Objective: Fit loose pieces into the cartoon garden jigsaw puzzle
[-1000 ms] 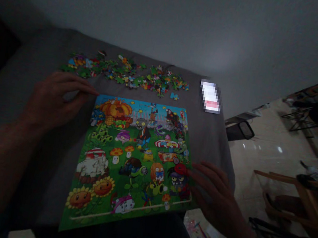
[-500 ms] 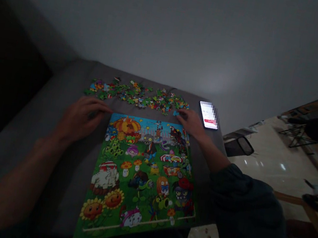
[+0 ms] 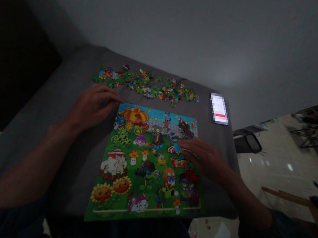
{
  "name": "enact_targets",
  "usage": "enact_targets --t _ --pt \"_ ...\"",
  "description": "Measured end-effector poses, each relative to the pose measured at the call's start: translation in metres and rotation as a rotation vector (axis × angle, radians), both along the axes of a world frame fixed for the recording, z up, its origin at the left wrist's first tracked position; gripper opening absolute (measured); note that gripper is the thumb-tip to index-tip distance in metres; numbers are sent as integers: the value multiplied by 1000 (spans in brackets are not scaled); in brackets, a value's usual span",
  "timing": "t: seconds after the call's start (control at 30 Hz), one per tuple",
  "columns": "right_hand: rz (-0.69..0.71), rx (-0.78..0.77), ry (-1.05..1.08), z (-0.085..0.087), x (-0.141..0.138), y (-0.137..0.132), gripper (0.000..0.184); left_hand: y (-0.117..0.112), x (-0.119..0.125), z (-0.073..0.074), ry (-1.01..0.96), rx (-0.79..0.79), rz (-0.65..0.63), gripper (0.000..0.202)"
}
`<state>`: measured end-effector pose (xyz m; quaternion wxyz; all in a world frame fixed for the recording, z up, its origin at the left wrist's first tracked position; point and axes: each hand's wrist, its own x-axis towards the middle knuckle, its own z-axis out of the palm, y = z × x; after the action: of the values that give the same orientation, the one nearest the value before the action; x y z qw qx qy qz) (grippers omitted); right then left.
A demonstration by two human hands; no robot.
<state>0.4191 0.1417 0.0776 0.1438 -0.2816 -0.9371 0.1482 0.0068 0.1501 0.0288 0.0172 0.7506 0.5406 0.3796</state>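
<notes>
A colourful puzzle board [image 3: 149, 178] with cartoon plants and zombies lies on the grey cushioned surface in front of me. My left hand [image 3: 93, 106] is at its top left corner, fingertips and thumb closed at the edge. Over the upper right part of the board is my right hand [image 3: 204, 156], its fingers closed on a small blue puzzle piece [image 3: 177, 147]; the fingers partly cover it. Behind the board, loose puzzle pieces [image 3: 148, 87], mostly green, lie in a long scattered band.
A lit phone [image 3: 219, 109] lies on the grey surface [image 3: 62, 79] at the right. The pale wall [image 3: 174, 25] rises behind. On the tiled floor to the right stand a folding frame [image 3: 307, 132] and wooden furniture [image 3: 288, 198].
My right hand has moved from the loose pieces toward me, over the board, carrying the blue puzzle piece. My left hand stays at the board's corner. The whole view has shifted slightly.
</notes>
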Motion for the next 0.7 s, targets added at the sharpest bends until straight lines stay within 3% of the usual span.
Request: enact_targets --t 0.13,0.33,0.7 --pt "-39 21 -1 -4 14 -7 28 1 0 -1 -7 6 -19 22" --pt "-185 74 -10 -2 12 18 23 2 -2 -2 0 15 -24 20" --pt "-265 117 -101 -6 -76 52 31 2 -3 -1 22 -6 -43 24"
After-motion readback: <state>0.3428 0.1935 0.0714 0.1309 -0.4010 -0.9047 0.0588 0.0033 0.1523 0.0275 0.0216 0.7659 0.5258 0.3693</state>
